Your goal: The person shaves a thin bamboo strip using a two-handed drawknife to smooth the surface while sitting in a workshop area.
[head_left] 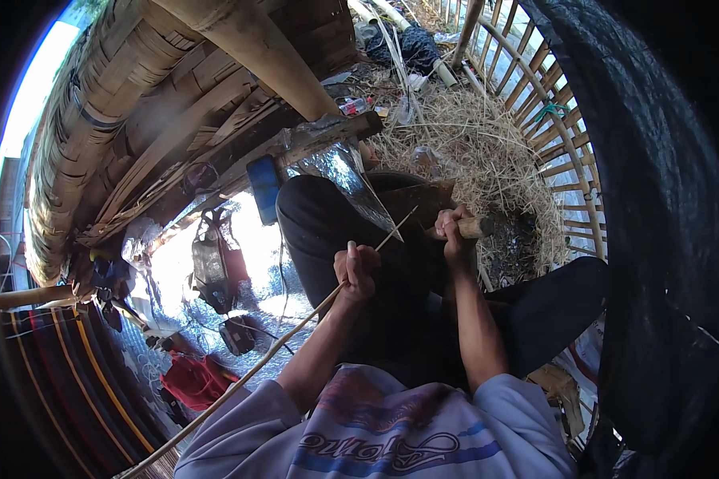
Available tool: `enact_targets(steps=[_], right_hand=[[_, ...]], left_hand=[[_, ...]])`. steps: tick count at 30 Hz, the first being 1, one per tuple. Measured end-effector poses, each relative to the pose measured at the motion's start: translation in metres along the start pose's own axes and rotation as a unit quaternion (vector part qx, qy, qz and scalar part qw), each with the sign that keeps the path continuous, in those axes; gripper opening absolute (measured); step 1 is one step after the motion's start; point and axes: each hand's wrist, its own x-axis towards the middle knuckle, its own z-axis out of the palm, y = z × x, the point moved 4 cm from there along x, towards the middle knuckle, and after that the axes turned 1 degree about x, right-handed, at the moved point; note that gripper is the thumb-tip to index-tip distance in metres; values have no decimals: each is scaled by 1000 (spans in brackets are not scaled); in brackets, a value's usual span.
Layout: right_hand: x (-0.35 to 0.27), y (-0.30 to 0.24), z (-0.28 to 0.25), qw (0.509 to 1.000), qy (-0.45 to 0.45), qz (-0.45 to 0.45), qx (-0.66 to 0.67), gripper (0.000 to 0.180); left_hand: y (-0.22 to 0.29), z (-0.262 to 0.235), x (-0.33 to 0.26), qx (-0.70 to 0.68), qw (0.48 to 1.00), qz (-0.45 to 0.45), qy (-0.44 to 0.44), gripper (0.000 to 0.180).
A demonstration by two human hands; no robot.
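Note:
My left hand point(355, 270) is closed around a long, thin bamboo strip point(303, 322). The strip runs from the lower left, past my left arm, and its pointed end reaches up beyond my fist over my lap. Level with that tip, on its right, my right hand point(453, 230) grips a tool by its thick round wooden handle point(477, 227). The tool's working end is lost against my dark trousers, so I cannot tell its shape. Strip tip and right hand look slightly apart. Both hands are above my crossed legs.
Dry straw point(487, 144) covers the ground ahead, beside a curved bamboo slat fence point(563, 152). A woven bamboo wall point(192, 104) and thick pole point(256, 52) rise at left. A blue phone-like object point(264, 189), black bag point(212, 259) and red cloth point(196, 382) lie left of me.

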Motion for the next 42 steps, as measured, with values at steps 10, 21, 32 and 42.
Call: enact_targets(steps=[10, 21, 32, 42], right_hand=[[0, 5, 1, 999, -21, -23, -16, 21], [0, -1, 2, 995, -30, -71, -63, 20], [8, -8, 13, 988, -47, -86, -120, 25], [0, -30, 32, 973, -131, -177, -75, 19]], left_hand=[[2, 2, 2, -61, 997, -53, 3, 65], [-12, 2, -3, -70, 996, -45, 7, 66], [-6, 8, 8, -51, 997, -49, 27, 67], [-8, 6, 3, -58, 998, -35, 18, 68]])
